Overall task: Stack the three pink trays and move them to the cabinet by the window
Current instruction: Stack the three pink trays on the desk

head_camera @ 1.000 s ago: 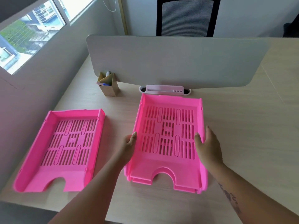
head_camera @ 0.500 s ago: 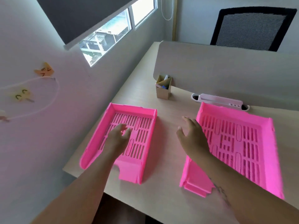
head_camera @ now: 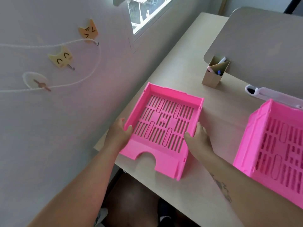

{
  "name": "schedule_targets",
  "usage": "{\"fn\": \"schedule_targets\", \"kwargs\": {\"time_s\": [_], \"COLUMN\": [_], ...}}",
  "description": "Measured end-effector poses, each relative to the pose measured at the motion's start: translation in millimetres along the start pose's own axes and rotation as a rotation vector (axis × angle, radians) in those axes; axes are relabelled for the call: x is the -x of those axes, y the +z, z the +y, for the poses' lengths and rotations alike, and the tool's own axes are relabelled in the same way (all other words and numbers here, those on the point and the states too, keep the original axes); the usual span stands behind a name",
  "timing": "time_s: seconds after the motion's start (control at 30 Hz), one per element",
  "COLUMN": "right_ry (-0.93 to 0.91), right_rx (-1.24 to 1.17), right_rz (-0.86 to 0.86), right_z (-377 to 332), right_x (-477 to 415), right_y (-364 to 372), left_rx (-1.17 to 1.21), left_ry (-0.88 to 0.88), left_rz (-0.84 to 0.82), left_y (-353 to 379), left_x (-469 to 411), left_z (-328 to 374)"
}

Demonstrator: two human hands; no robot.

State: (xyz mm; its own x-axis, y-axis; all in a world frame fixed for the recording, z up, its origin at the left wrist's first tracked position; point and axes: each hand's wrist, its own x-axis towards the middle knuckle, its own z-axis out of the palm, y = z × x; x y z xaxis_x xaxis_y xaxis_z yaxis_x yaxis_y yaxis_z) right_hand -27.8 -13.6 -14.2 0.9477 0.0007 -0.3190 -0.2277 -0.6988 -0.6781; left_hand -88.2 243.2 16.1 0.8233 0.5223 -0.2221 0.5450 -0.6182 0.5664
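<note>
- Head view: the left hand (head_camera: pixel 118 134) and right hand (head_camera: pixel 197 139) are clasping the side walls of the slotted pink plastic tray (head_camera: pixel 161 128), lying on the pale worktop (head_camera: pixel 218 122).
- It is looking light, stiff and slightly slick; gripping both walls seems best.

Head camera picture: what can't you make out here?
- Right pink stack: cut off by the frame's right edge and blurred; tray count unclear.
- Cabinet: outside the head view.
- Left hand fingers: hidden behind the left tray wall.
- Pen box contents: too small.
</note>
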Motion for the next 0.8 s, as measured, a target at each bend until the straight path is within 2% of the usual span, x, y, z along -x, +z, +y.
{"fn": "schedule_targets", "kwargs": {"time_s": [0.13,0.27,0.5,0.63,0.8], "right_ry": [0.112,0.193,0.135,0.062,0.000], "right_rx": [-0.104,-0.103,-0.088,-0.092,-0.211], "right_rz": [-0.003,0.043,0.050,0.103,0.187], "right_z": [5.3,0.6,-11.5,-24.9,-21.1], "right_x": [-7.8,-13.2,-12.7,-8.3,7.9], "right_y": [3.2,21.5,17.9,-26.5,-94.1], "left_rx": [0.040,0.013,-0.018,-0.003,0.008], "left_ry": [0.030,0.009,0.018,0.104,0.231], "left_rz": [-0.027,-0.045,-0.008,0.041,0.079], "left_y": [3.0,5.7,-1.3,-22.7,-30.1], "left_x": [1.2,-12.7,-8.4,-3.7,20.5], "left_z": [3.0,-20.3,-23.0,9.3,67.6]}}
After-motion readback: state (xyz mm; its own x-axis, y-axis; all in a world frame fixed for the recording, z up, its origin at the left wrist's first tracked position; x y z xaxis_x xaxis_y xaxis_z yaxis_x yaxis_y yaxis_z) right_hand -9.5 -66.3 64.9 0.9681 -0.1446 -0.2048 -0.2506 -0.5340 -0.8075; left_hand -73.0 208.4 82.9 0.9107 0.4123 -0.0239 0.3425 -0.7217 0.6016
